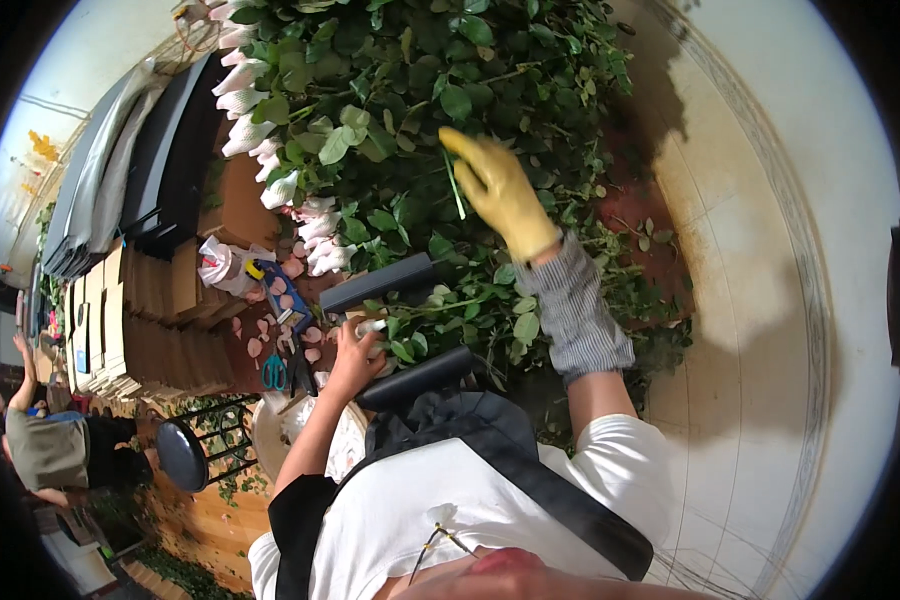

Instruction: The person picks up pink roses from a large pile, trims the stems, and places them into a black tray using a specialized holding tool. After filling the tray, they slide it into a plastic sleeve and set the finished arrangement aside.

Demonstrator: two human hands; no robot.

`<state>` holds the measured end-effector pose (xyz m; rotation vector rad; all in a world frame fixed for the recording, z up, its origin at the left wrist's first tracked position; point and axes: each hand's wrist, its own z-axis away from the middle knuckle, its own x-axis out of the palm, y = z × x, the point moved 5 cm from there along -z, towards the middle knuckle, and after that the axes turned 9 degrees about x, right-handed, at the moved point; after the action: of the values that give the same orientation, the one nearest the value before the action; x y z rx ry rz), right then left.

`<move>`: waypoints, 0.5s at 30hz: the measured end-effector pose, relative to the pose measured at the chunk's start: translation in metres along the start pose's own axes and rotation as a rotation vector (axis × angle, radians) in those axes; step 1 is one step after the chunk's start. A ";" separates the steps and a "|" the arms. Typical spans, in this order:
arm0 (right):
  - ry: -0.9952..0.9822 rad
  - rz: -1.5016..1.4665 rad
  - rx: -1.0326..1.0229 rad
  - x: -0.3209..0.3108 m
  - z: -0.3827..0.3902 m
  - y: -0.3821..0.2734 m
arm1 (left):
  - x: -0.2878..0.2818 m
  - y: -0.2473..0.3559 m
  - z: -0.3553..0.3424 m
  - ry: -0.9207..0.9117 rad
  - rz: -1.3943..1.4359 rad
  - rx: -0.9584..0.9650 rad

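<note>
My bare left hand [358,355] is closed around the head end of a rose, a bit of its white wrapping [370,328] showing by the fingers. Its leafy stem [470,303] runs to the right between two dark padded bars. My right hand [498,190], in a yellow glove with a grey striped sleeve, hovers over the leaves with fingers apart and index stretched out. A thin pale green stem piece [455,188] shows beside those fingers; whether they touch it I cannot tell. Beyond lies a large heap of roses [450,95], their heads in white net sleeves [242,103] at the left.
A dark padded bar [378,281] and another [417,378] flank the stem. Left of them are teal-handled scissors [274,372], a blue tool [282,297] and loose pink petals. Cardboard stacks [150,345], a black stool [182,452] and another person [55,450] are further left.
</note>
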<state>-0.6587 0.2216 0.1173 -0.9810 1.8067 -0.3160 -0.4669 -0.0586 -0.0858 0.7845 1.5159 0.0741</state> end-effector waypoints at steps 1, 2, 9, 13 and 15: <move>0.108 0.065 -0.064 -0.006 -0.024 -0.001 | 0.002 0.003 -0.004 0.003 0.062 0.066; 0.202 0.195 -0.135 -0.008 -0.046 0.009 | -0.001 0.010 -0.012 -0.030 0.090 0.069; 0.290 0.784 -0.171 0.046 -0.068 0.009 | -0.013 0.003 0.005 0.021 0.081 -0.009; 0.257 0.756 -0.194 0.035 -0.047 -0.047 | -0.004 0.000 0.010 0.047 0.000 0.073; 0.260 0.708 -0.373 0.052 -0.041 -0.069 | -0.003 -0.007 0.013 0.055 0.028 0.057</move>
<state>-0.6695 0.1304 0.1438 -0.4924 2.3725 0.3608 -0.4582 -0.0708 -0.0880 0.8554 1.5649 0.0747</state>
